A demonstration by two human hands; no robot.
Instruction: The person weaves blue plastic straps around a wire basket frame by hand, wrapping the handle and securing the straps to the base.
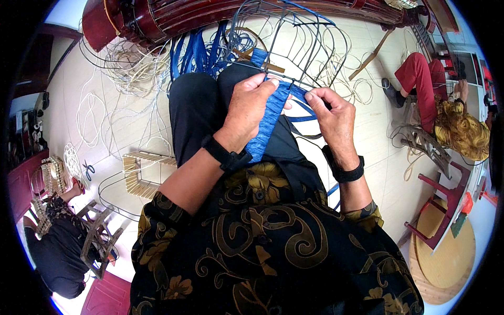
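Across my lap rests a dark wire frame (276,41), partly wrapped with a woven blue band (270,119). My left hand (247,107) is closed on the band's upper edge, its thumb near the frame's crossing wire. To the right, my right hand (336,121) pinches a blue strip (299,93) between thumb and forefinger, just beside the wire. That strip runs toward the woven band. Loose loops of blue strip (304,118) hang below it, next to my thigh. My fingers hide part of the band's edge.
Blue strips (195,55) and tangled pale cord (139,68) lie ahead on the left, under a dark red wooden piece (173,18). A slatted frame (137,176) and scissors (88,169) are on the left floor. Seated people (58,252) are at both sides; a round board (443,244) is lower right.
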